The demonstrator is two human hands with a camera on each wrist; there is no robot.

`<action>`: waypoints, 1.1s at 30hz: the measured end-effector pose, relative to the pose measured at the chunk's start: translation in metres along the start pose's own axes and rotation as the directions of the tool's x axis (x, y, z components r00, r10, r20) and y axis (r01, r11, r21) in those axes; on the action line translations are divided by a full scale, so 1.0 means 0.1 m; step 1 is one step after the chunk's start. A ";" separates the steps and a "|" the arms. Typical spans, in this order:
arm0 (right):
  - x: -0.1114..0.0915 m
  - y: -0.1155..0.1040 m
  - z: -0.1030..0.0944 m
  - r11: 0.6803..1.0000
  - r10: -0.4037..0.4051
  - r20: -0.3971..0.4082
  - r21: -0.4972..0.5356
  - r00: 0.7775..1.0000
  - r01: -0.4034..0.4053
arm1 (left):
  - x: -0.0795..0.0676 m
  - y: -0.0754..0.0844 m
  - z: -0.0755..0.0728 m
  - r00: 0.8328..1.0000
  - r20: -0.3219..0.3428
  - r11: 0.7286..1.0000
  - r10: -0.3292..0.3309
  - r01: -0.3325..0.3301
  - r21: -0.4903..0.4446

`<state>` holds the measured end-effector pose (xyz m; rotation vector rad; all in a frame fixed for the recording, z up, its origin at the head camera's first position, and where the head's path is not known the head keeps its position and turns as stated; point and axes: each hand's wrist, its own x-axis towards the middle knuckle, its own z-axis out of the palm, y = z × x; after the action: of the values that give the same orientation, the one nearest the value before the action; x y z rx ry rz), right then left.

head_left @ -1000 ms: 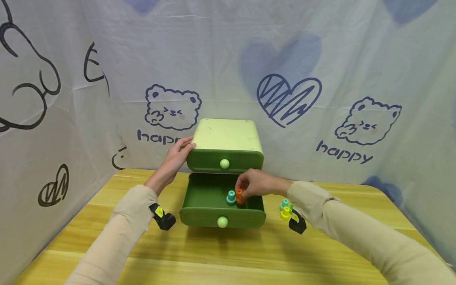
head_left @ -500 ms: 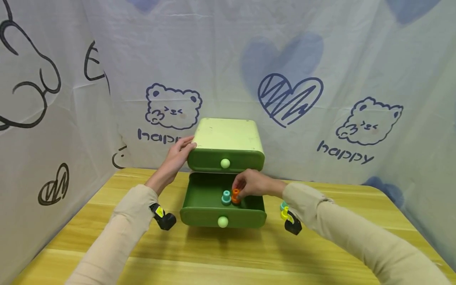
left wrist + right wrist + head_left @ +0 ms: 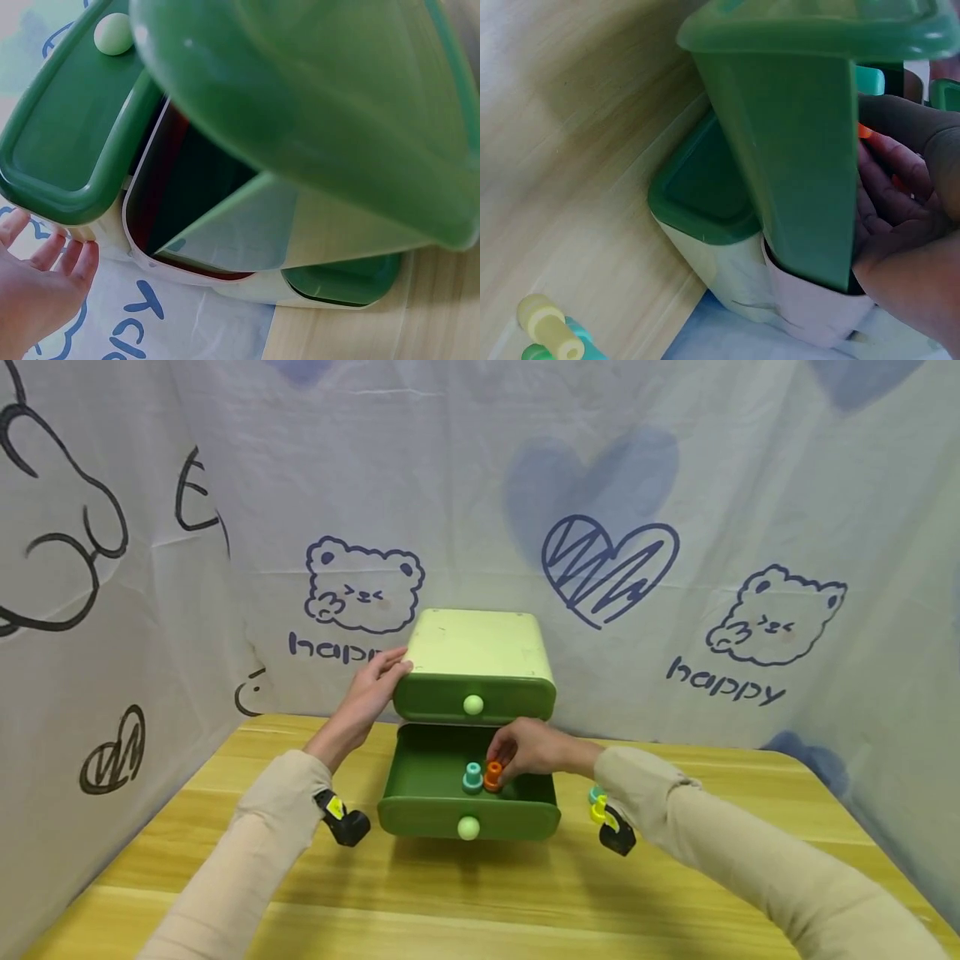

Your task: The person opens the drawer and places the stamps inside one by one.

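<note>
A small drawer cabinet point(image 3: 480, 643) with a pale yellow top has its middle green drawer point(image 3: 420, 817) pulled out. Inside, an orange stepped peg point(image 3: 492, 774) stands upright, pinched by my right hand point(image 3: 531, 748), which reaches in over the drawer's right side. Just left of it stands a similar teal peg point(image 3: 472, 778). My left hand point(image 3: 369, 687) rests against the cabinet's left side near the upper drawer, fingers extended, as the left wrist view shows. In the right wrist view the drawer wall hides most of the orange peg.
On the wooden table to the right, beside my right wrist camera, are a yellow peg point(image 3: 551, 330), a teal peg point(image 3: 596, 794) and a green piece point(image 3: 537, 352). The upper drawer point(image 3: 75, 142) and bottom drawer point(image 3: 705, 187) are closed. A printed cloth point(image 3: 480, 485) hangs behind.
My right hand has moved a little left with the orange peg, and the teal peg beside it has shifted left too. The left hand has stayed on the cabinet.
</note>
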<state>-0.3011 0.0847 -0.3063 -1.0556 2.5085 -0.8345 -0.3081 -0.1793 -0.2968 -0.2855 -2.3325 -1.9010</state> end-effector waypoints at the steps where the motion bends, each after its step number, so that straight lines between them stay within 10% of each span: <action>1: -0.02 0.00 -0.02 1.000 0.001 0.000 0.000 1.000 -0.001 | 0.00 0.00 0.01 1.000 0.000 1.000 0.000 0.000 0.000; 33: -0.54 0.24 -0.39 0.972 0.132 -0.199 0.218 0.971 -0.088 | 0.01 -0.02 0.03 1.000 -0.011 1.000 0.007 -0.007 -0.011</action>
<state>-0.2954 0.1527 -0.2880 -0.7869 2.5519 -1.2019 -0.3090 -0.1766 -0.2991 -0.2824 -2.3121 -1.9075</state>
